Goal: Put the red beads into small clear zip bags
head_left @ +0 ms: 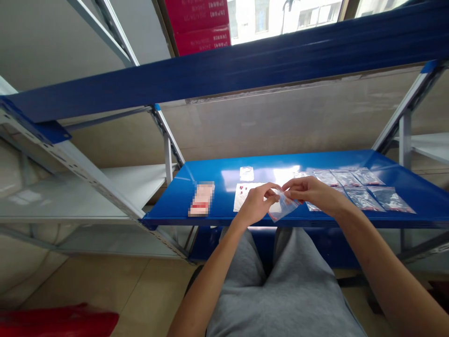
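Between my two hands is a small clear plastic bag (279,209), held up by its upper edge over the front of the blue shelf (224,168). My left hand (258,201) pinches the bag's left side with thumb and fingers. On its right side my right hand (308,191) grips the bag near the top. Something reddish shows faintly through the plastic; I cannot make out what. Just behind my left hand lies a white sheet (240,199) with several tiny dark red pieces (242,188) on it, partly hidden by the hand.
Several flat clear bags (363,197) lie in rows at the right. A small white packet (246,173) lies behind the sheet. A blurred pinkish item (201,199) is at the left. A blue beam (224,70) crosses above, and metal posts (94,164) flank the shelf.
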Demonstrator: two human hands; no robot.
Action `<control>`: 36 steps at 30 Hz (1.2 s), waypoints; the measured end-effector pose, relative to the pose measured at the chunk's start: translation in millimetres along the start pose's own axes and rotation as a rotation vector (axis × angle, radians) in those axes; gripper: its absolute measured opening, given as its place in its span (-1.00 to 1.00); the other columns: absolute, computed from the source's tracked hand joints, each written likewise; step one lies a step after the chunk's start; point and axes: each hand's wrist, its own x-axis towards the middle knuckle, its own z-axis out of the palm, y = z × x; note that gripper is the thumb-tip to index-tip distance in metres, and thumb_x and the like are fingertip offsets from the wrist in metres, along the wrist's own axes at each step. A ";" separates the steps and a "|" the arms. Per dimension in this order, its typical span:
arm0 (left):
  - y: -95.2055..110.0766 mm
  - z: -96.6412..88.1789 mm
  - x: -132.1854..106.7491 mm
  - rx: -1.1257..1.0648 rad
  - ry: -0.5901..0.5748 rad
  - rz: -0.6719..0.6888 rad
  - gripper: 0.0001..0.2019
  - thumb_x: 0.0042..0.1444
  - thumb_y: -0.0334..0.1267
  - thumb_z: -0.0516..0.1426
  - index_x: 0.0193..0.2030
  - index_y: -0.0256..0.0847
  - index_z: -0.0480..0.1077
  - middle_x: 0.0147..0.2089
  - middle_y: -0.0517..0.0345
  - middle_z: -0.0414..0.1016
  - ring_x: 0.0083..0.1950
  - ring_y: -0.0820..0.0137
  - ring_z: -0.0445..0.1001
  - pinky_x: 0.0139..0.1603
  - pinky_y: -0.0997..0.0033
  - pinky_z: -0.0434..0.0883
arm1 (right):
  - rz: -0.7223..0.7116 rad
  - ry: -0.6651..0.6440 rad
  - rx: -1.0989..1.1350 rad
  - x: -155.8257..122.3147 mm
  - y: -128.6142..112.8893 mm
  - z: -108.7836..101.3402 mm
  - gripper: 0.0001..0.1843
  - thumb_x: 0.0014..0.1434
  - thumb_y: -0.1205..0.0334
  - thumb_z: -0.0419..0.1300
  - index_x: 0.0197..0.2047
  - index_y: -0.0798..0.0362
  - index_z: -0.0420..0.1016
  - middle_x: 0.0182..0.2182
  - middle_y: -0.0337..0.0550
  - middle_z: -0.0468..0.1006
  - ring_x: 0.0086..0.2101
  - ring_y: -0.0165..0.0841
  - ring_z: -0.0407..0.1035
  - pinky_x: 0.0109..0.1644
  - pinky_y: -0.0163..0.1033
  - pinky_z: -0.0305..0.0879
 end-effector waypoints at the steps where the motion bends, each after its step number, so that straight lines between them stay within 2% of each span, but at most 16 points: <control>1: -0.1 0.4 -4.5 0.037 0.030 -0.005 -0.77 0.28 -0.30 0.19 0.05 -0.17 0.51 -0.21 0.13 0.59 -0.20 0.39 0.56 -0.17 0.41 0.48 | 0.017 -0.027 0.017 -1.5 0.6 4.7 -0.68 0.07 -0.05 0.34 -0.26 0.04 0.64 -0.50 -0.20 0.58 -0.51 -0.38 0.33 -0.43 -0.26 0.18; 3: 1.0 1.2 -9.2 0.133 0.150 0.006 -0.79 0.23 -0.33 0.23 0.00 -0.17 0.51 -0.12 0.09 0.56 -0.13 0.35 0.55 -0.11 0.36 0.48 | 0.035 -0.033 0.060 -3.6 3.0 12.5 -0.70 0.07 -0.04 0.35 -0.30 0.03 0.61 -0.49 -0.19 0.60 -0.49 -0.38 0.37 -0.43 -0.27 0.21; 5: 4.6 1.9 -10.0 0.222 0.299 0.028 -0.84 0.19 -0.37 0.26 -0.08 -0.19 0.51 -0.09 0.07 0.52 -0.09 0.34 0.52 -0.04 0.32 0.47 | 0.047 0.019 0.110 -5.7 5.8 18.3 -0.67 0.08 -0.08 0.36 -0.35 0.04 0.57 -0.45 -0.15 0.63 -0.44 -0.35 0.44 -0.39 -0.27 0.28; 7: 9.4 3.3 -9.4 0.236 0.361 0.057 -0.90 0.20 -0.35 0.26 -0.14 -0.20 0.50 -0.13 0.09 0.50 -0.13 0.36 0.51 -0.04 0.32 0.46 | 0.060 0.085 0.175 -8.1 7.8 23.1 -0.61 0.07 -0.14 0.37 -0.36 0.04 0.53 -0.40 -0.11 0.65 -0.38 -0.33 0.49 -0.35 -0.27 0.33; 9: 13.1 6.3 -9.1 0.184 0.297 0.094 -0.90 0.22 -0.28 0.26 -0.14 -0.19 0.49 -0.17 0.13 0.50 -0.17 0.39 0.51 -0.09 0.36 0.47 | 0.060 0.143 0.246 -10.1 8.5 27.8 -0.54 0.03 -0.22 0.40 -0.37 0.03 0.50 -0.40 -0.11 0.64 -0.38 -0.32 0.50 -0.32 -0.26 0.38; 12: 13.4 13.8 -10.7 0.138 0.186 0.132 -0.78 0.18 -0.23 0.31 -0.05 -0.17 0.49 -0.16 0.14 0.54 -0.16 0.39 0.54 -0.11 0.40 0.48 | 0.056 0.187 0.318 -11.0 8.3 35.2 -0.46 -0.05 -0.29 0.43 -0.38 0.02 0.46 -0.45 -0.18 0.60 -0.42 -0.34 0.48 -0.29 -0.22 0.45; 16: 10.2 19.4 -15.4 0.195 0.216 0.125 -0.86 0.24 -0.31 0.23 -0.06 -0.18 0.52 -0.13 0.10 0.59 -0.13 0.36 0.57 -0.07 0.36 0.50 | 0.072 0.204 0.274 -10.7 9.3 41.2 -0.44 -0.05 -0.33 0.41 -0.40 0.01 0.42 -0.39 -0.15 0.63 -0.33 -0.28 0.54 -0.27 -0.23 0.47; 19: 12.1 16.0 -19.2 0.203 0.172 0.108 -0.83 0.30 -0.31 0.15 -0.05 -0.15 0.56 -0.11 0.10 0.64 -0.12 0.35 0.60 -0.06 0.37 0.51 | 0.059 0.207 0.182 -10.9 10.6 41.7 -0.44 -0.02 -0.35 0.38 -0.38 0.01 0.45 -0.38 -0.10 0.66 -0.27 -0.21 0.58 -0.28 -0.23 0.46; 24: 18.7 8.0 -24.4 0.303 0.135 0.075 -0.76 0.33 -0.31 0.08 -0.08 -0.12 0.60 -0.19 0.11 0.67 -0.16 0.32 0.62 -0.07 0.37 0.52 | 0.020 0.187 0.111 -10.6 10.7 42.1 -0.46 -0.01 -0.33 0.37 -0.39 0.02 0.47 -0.46 -0.08 0.65 -0.35 -0.20 0.59 -0.38 -0.24 0.40; 30: 19.5 5.3 -25.6 0.436 0.163 0.021 -0.73 0.33 -0.33 0.06 0.07 -0.12 0.49 -0.27 0.14 0.64 -0.24 0.33 0.60 -0.12 0.39 0.49 | -0.011 0.188 0.048 -8.3 14.1 49.1 -0.56 0.11 -0.22 0.31 -0.38 0.02 0.45 -0.43 -0.10 0.66 -0.34 -0.21 0.61 -0.39 -0.25 0.39; 36: 23.5 7.0 -28.2 0.546 0.135 0.041 -0.79 0.36 -0.37 -0.01 -0.06 -0.15 0.45 -0.29 0.16 0.59 -0.29 0.35 0.54 -0.21 0.41 0.41 | -0.015 0.275 -0.057 -6.6 19.6 60.2 -0.62 0.18 -0.17 0.24 -0.39 -0.03 0.39 -0.44 -0.11 0.66 -0.35 -0.19 0.61 -0.38 -0.22 0.39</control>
